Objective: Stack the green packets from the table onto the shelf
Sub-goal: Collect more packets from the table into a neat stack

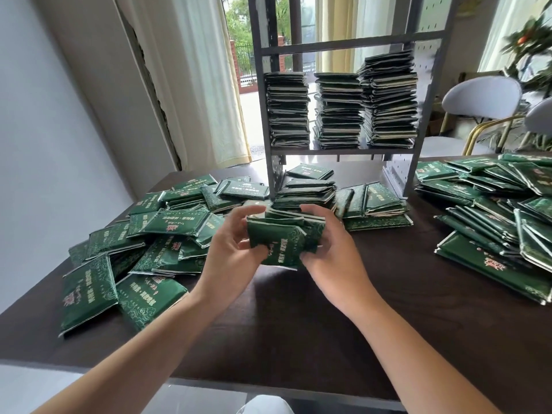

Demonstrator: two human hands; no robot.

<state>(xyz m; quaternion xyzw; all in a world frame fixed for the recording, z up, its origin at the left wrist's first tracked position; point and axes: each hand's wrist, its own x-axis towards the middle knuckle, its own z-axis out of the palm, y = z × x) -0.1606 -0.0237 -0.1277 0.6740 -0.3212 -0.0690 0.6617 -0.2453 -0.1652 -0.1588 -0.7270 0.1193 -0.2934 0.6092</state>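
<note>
— Where's the bundle?

— Gripped between my left hand (236, 243) and right hand (331, 249), this bunch of green packets (280, 237) hangs over the table (388, 279).

— And the shelf (337, 150)?

— Straight ahead and higher, its three stacks (337, 112) beyond both hands, long edges crosswise.

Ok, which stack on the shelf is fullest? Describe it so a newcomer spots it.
On the grey metal shelf at the table's far edge stand three stacks of green packets. The right-hand stack is it: tallest, nearly reaching the bar above.
</note>
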